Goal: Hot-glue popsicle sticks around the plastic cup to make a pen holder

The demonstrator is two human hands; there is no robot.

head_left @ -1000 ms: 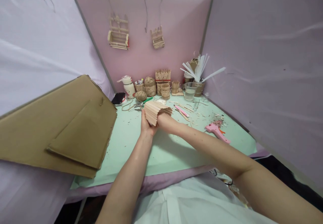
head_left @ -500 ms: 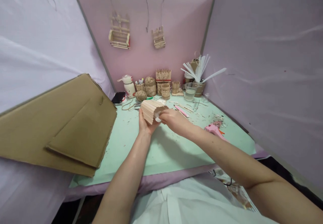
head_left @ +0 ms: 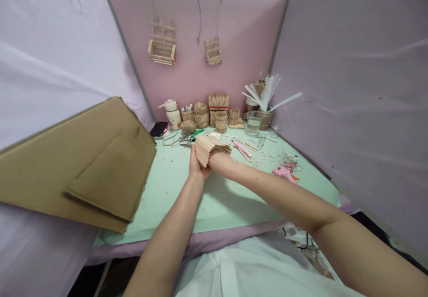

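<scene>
A cup-shaped holder (head_left: 207,149) made of side-by-side wooden craft sticks is tilted on its side above the table, its mouth turned toward me. My left hand (head_left: 198,165) grips it from the left and below, with the thumb up along its side. My right hand (head_left: 219,159) reaches into the mouth. Its fingers are hidden by the stick wall, so what they hold cannot be seen. Behind the holder lie green-handled pliers (head_left: 194,137), partly covered. A pink craft knife (head_left: 241,148) rests to the right, among loose sticks (head_left: 245,154).
Large cardboard sheets (head_left: 100,167) lean at the left. A pink glue gun (head_left: 284,173) lies at the right near scraps. Along the back stand a white bottle (head_left: 173,115), twine balls (head_left: 188,126), small stick cups (head_left: 221,121), a clear water tub (head_left: 253,124) and white strips (head_left: 264,92).
My right hand has gone from the rim deeper into the holder, and the white piece at its fingers is out of sight. The holder has shifted slightly right in view.
</scene>
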